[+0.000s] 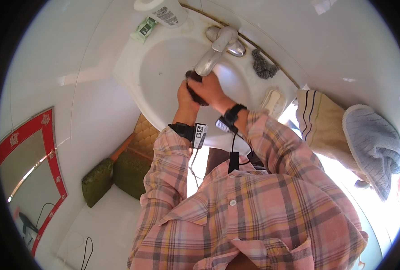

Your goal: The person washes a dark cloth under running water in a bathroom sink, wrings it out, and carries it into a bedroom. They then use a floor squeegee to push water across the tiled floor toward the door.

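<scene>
Both of my hands are over the white washbasin (159,77), just below the spout of the chrome tap (208,62). My left hand (186,98) supports a dark brown object (196,96) from the left and below. Over its top and right side lies my right hand (209,88), with the fingers curled around it. Much of the object is hidden between my hands, and its kind cannot be told. Whether water runs from the tap is not plain. A strapped-on device (199,135) sits on my left wrist, another (225,124) on my right.
On the basin's rim are a grey scouring pad (264,64), a soap dish (282,103), a green packet (144,30) and a white plastic container (171,15). Towels (324,125) hang at right. A red-framed mirror (53,141) and green cushions (97,182) are at left.
</scene>
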Tool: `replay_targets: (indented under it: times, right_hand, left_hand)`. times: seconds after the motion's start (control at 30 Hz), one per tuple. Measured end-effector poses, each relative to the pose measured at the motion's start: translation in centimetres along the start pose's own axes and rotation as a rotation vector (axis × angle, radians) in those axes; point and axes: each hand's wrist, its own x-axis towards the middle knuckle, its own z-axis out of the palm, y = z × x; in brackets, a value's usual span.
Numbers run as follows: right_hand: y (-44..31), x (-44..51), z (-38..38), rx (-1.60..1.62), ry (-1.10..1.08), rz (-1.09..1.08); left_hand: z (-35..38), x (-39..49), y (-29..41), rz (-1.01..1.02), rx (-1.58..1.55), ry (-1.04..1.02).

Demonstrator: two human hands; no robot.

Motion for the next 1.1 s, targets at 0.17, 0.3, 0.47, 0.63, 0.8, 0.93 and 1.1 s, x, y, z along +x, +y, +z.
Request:
replay_targets:
  times: [0.17,0.3,0.47,0.63,0.8,0.93,1.1]
  right_hand:
    - [1.5,-2.1,0.9,-0.209,-0.054,-0.024]
    - [3.1,-0.1,0.6,0.338,0.039,0.362]
    - [2.8,-1.9,-1.2,1.090,-0.349,1.184]
    - [1.9,-1.1,-1.1,1.328,-0.293,0.995]
    - [2.4,-0.2,0.5,1.319,-0.253,0.966]
    - [1.7,-1.7,1.6,1.248,-0.175,0.993]
    - [0.0,-2.3,2.7,1.059,0.069,0.905]
  left_hand:
    - [-0.1,-0.3,0.5,-0.110,0.059,-0.011]
    - [1.4,-1.6,0.5,-0.033,0.079,0.049]
    - [2.9,-3.2,2.2,0.533,0.850,-0.007]
    - [2.2,-6.4,2.5,1.271,1.481,-0.388]
    - [1.5,-8.0,2.1,1.401,1.553,-0.389]
    - [1.6,-8.0,2.1,1.508,1.520,-0.308]
    - [2.3,-8.0,2.1,1.369,1.396,-0.198]
